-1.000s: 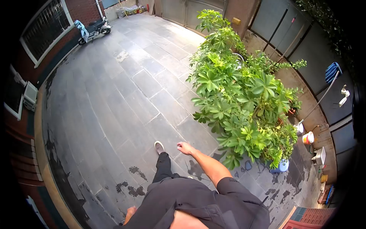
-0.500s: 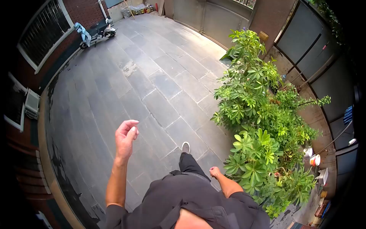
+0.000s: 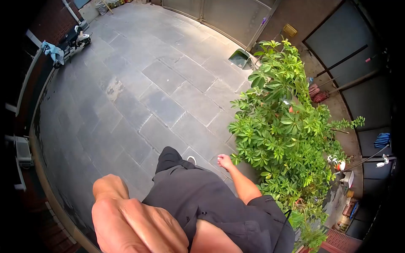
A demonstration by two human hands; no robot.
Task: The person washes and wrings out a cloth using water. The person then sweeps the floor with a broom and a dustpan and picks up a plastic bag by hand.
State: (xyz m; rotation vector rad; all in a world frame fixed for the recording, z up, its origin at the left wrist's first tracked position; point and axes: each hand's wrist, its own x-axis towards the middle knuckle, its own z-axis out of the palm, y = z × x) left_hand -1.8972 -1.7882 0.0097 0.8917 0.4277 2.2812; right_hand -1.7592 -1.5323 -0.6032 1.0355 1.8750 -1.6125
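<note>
My left hand (image 3: 137, 221) is raised very close to the camera at the lower left, its back and bent knuckles filling that corner. Its fingertips run out of sight at the bottom edge, so what they do is hidden. Lower down, beside my dark clothing (image 3: 190, 185), my right hand (image 3: 225, 161) hangs with loosely curled fingers. I see nothing in it. The leafy green bush (image 3: 282, 130) is just to its right, apart from the hand. A light-toed shoe (image 3: 192, 160) shows past my dark trousers on the paving.
Grey stone paving (image 3: 126, 97) stretches ahead. A scooter (image 3: 69, 46) stands by the left wall, and a metal gate (image 3: 228, 19) is at the back. A green dustpan (image 3: 239, 58) lies near the bush's far end. Buckets and a white basin (image 3: 347, 179) are at the right.
My left hand has come up from over the paving to close before the camera. My right hand has shifted slightly up and left in view. The view has turned, and the gate and bush appear nearer.
</note>
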